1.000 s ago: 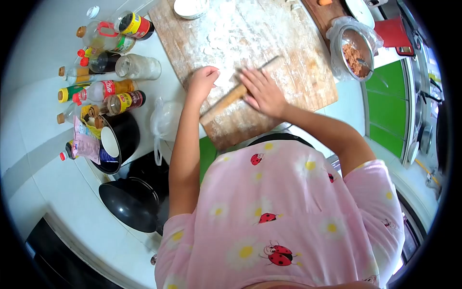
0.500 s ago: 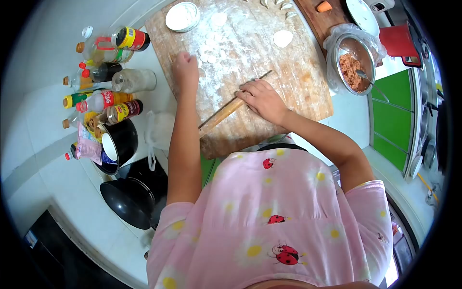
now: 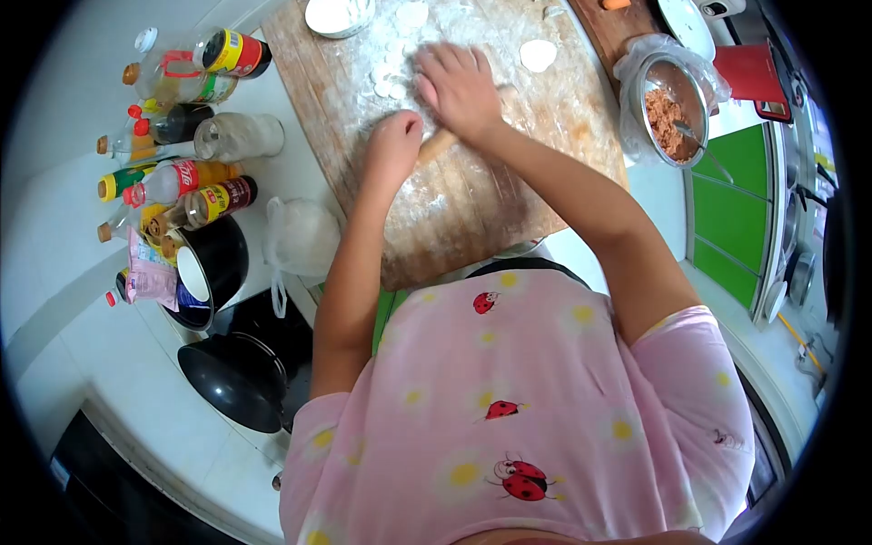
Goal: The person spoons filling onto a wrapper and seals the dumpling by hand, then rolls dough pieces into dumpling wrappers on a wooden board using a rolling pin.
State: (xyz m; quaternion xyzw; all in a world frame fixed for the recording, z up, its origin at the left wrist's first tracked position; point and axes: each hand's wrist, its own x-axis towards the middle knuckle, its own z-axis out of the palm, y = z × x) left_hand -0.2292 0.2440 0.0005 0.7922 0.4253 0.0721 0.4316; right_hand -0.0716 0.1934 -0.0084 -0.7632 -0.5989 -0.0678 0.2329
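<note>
My right hand [image 3: 460, 91] lies palm down across a wooden rolling pin [image 3: 439, 146], its fingers stretched out beyond the pin and slightly blurred. Close by, my left hand [image 3: 396, 143] is closed with fingers curled, at the pin's near left end; what it holds, if anything, is hidden. Both are over a floured wooden board [image 3: 454, 236]. Several small dough pieces [image 3: 389, 84] sit beyond my left hand. One flattened dough round [image 3: 538, 56] lies to the right, and another dough round [image 3: 411, 14] is near the top edge.
At the board's far left stands a bowl of white flour [image 3: 340, 16]. A metal bowl [image 3: 650, 136] with minced filling [image 3: 666, 123] and a spoon is on the right. Several sauce bottles [image 3: 232, 53], a black pot [image 3: 227, 263] and a knotted plastic bag [image 3: 304, 236] line the left.
My left hand has moved right and nearer, to the rolling pin's end. My right hand has slid away from me and left, its fingers now straighter. The view has shifted slightly.
</note>
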